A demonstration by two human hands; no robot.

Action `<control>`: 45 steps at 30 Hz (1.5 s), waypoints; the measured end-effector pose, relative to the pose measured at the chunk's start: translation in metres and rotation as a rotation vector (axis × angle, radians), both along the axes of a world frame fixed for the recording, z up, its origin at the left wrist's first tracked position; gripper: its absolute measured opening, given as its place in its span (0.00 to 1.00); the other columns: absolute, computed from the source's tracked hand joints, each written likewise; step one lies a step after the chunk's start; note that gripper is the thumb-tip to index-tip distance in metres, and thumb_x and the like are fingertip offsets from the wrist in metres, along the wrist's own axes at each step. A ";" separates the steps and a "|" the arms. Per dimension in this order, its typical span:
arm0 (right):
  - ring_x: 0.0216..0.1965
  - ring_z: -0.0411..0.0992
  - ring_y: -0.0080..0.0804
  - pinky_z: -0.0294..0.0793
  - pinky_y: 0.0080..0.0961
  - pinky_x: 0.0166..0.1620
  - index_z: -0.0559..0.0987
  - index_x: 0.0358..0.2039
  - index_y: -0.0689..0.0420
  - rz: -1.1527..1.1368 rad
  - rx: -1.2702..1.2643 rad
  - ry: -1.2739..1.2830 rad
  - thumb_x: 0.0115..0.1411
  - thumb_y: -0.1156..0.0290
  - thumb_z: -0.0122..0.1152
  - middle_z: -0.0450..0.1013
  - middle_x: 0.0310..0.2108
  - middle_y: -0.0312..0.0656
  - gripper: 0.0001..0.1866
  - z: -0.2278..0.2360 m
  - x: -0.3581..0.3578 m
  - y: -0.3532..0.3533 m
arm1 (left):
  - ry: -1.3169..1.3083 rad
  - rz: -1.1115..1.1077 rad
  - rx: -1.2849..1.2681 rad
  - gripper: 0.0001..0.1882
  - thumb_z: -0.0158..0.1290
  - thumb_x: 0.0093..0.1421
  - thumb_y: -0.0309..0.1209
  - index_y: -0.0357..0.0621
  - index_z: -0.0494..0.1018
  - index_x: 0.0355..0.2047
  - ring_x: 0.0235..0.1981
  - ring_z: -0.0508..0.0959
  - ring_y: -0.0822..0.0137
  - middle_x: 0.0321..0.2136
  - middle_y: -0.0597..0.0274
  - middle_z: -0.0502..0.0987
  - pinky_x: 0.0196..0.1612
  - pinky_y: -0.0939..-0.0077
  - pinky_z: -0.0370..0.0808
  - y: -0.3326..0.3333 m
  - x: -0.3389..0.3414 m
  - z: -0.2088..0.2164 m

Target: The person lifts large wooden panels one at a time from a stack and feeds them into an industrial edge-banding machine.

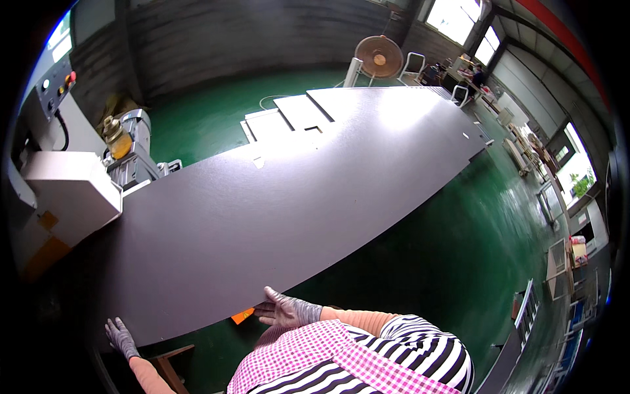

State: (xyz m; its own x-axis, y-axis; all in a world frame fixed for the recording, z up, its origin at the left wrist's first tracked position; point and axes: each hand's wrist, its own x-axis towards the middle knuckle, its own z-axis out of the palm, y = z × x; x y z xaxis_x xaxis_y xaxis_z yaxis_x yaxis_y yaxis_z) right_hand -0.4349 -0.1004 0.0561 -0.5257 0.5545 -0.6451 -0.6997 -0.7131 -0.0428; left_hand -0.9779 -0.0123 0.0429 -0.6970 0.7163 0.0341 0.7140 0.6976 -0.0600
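Left hand [121, 337] and right hand [285, 310], seemingly unclenched, meet edges of a panel [262, 210] beside green floor [479, 217].

The large dark grey panel [262, 223] looks smooth, its satin surface flaring to a glossy glare toward the far end. The green floor [485, 223] is glossy; the grey wall [230, 39] appears rough and matt. Wrinkled gloves [305, 312] look like cloth, as do the checked apron [295, 351] and striped sleeve [433, 345]. The machine housing [72, 177] resembles smooth painted metal.
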 end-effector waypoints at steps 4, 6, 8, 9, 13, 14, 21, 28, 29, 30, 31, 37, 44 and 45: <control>0.64 0.46 0.41 0.46 0.40 0.64 0.57 0.58 0.59 -0.029 -0.053 0.040 0.50 0.48 0.60 0.54 0.59 0.50 0.42 -0.012 -0.007 0.015 | 0.010 -0.100 0.017 0.31 0.34 0.61 0.56 0.53 0.57 0.59 0.61 0.55 0.57 0.60 0.56 0.56 0.59 0.51 0.53 0.016 0.023 0.011; 0.58 0.56 0.39 0.53 0.37 0.62 0.62 0.53 0.56 -0.056 -0.077 0.088 0.48 0.49 0.63 0.62 0.53 0.44 0.37 -0.009 -0.009 0.017 | 0.010 -0.198 0.133 0.29 0.40 0.60 0.50 0.48 0.60 0.57 0.59 0.59 0.53 0.58 0.51 0.60 0.58 0.56 0.57 0.004 0.030 0.025; 0.55 0.59 0.39 0.54 0.40 0.61 0.64 0.51 0.52 -0.203 -0.044 0.207 0.48 0.50 0.62 0.64 0.50 0.40 0.34 0.002 -0.012 0.016 | -0.036 -0.238 0.312 0.26 0.44 0.58 0.43 0.42 0.65 0.53 0.57 0.61 0.51 0.55 0.46 0.62 0.58 0.58 0.58 0.002 0.029 0.012; 0.54 0.59 0.38 0.54 0.42 0.61 0.65 0.50 0.50 -0.223 -0.064 0.141 0.48 0.49 0.61 0.65 0.50 0.39 0.32 0.003 0.004 0.012 | -0.086 -0.205 0.289 0.26 0.45 0.56 0.43 0.42 0.66 0.52 0.56 0.62 0.51 0.55 0.45 0.63 0.58 0.58 0.58 0.013 0.074 0.038; 0.54 0.59 0.33 0.53 0.41 0.58 0.67 0.49 0.46 -0.239 0.037 -0.223 0.46 0.44 0.61 0.66 0.50 0.32 0.33 -0.014 0.029 0.003 | 0.016 -0.168 0.284 0.29 0.43 0.56 0.51 0.48 0.65 0.53 0.57 0.61 0.51 0.55 0.49 0.63 0.56 0.50 0.55 0.009 0.051 0.029; 0.54 0.59 0.32 0.53 0.39 0.57 0.67 0.49 0.46 -0.268 0.006 -0.284 0.45 0.42 0.61 0.66 0.50 0.31 0.34 -0.021 0.037 0.001 | -0.031 -0.089 0.212 0.30 0.41 0.57 0.53 0.50 0.62 0.55 0.59 0.57 0.53 0.57 0.51 0.60 0.58 0.52 0.52 0.010 0.047 0.028; 0.50 0.62 0.28 0.58 0.32 0.52 0.66 0.52 0.44 -0.311 0.037 -0.635 0.50 0.37 0.52 0.66 0.49 0.29 0.34 -0.010 0.113 0.009 | -0.008 0.091 0.163 0.32 0.40 0.57 0.52 0.46 0.60 0.57 0.60 0.56 0.55 0.59 0.50 0.56 0.62 0.54 0.48 0.027 0.041 0.037; 0.44 0.67 0.31 0.65 0.42 0.47 0.70 0.44 0.44 -0.565 -0.135 -0.644 0.56 0.43 0.50 0.71 0.40 0.31 0.22 -0.018 0.192 0.038 | -0.262 0.014 0.510 0.35 0.45 0.57 0.54 0.37 0.62 0.55 0.57 0.63 0.54 0.55 0.46 0.63 0.59 0.69 0.57 0.034 -0.027 0.009; 0.44 0.67 0.32 0.64 0.43 0.47 0.70 0.43 0.45 -0.584 -0.175 -0.640 0.55 0.43 0.51 0.72 0.39 0.32 0.23 -0.022 0.200 0.040 | -0.329 0.052 0.376 0.33 0.44 0.60 0.51 0.39 0.62 0.56 0.58 0.62 0.55 0.56 0.47 0.63 0.61 0.70 0.55 0.035 -0.019 0.026; 0.44 0.67 0.32 0.64 0.43 0.47 0.70 0.43 0.45 -0.657 -0.173 -0.640 0.55 0.43 0.51 0.72 0.39 0.32 0.23 -0.029 0.214 0.041 | 0.015 -0.112 0.392 0.27 0.43 0.62 0.47 0.36 0.65 0.52 0.51 0.70 0.55 0.49 0.46 0.69 0.55 0.69 0.65 0.019 -0.054 0.001; 0.44 0.68 0.32 0.64 0.44 0.48 0.70 0.43 0.44 -0.666 -0.284 -0.670 0.55 0.43 0.52 0.72 0.38 0.33 0.23 -0.033 0.237 0.037 | -0.021 -0.182 0.405 0.27 0.43 0.62 0.47 0.36 0.65 0.52 0.51 0.70 0.55 0.49 0.46 0.69 0.55 0.69 0.65 0.034 -0.033 -0.007; 0.29 0.73 0.26 0.75 0.36 0.32 0.72 0.37 0.46 -0.617 -0.358 -0.742 0.57 0.47 0.51 0.74 0.28 0.31 0.17 -0.021 0.311 0.025 | 0.006 -0.106 0.240 0.40 0.37 0.58 0.60 0.27 0.76 0.25 0.31 0.77 0.46 0.22 0.40 0.76 0.35 0.62 0.75 0.005 0.022 0.004; 0.29 0.74 0.30 0.76 0.34 0.32 0.73 0.36 0.50 -0.689 -0.336 -0.864 0.55 0.48 0.55 0.74 0.30 0.34 0.19 -0.046 0.462 0.003 | -0.451 0.135 0.229 0.36 0.42 0.59 0.57 0.29 0.74 0.19 0.21 0.75 0.56 0.17 0.53 0.76 0.25 0.67 0.72 -0.041 0.222 0.064; 0.29 0.74 0.31 0.76 0.36 0.32 0.73 0.36 0.50 -0.675 -0.315 -0.902 0.55 0.48 0.55 0.74 0.30 0.34 0.19 -0.023 0.474 0.012 | -0.483 0.178 0.229 0.35 0.43 0.59 0.56 0.29 0.74 0.21 0.21 0.75 0.58 0.19 0.54 0.76 0.26 0.67 0.72 -0.046 0.251 0.075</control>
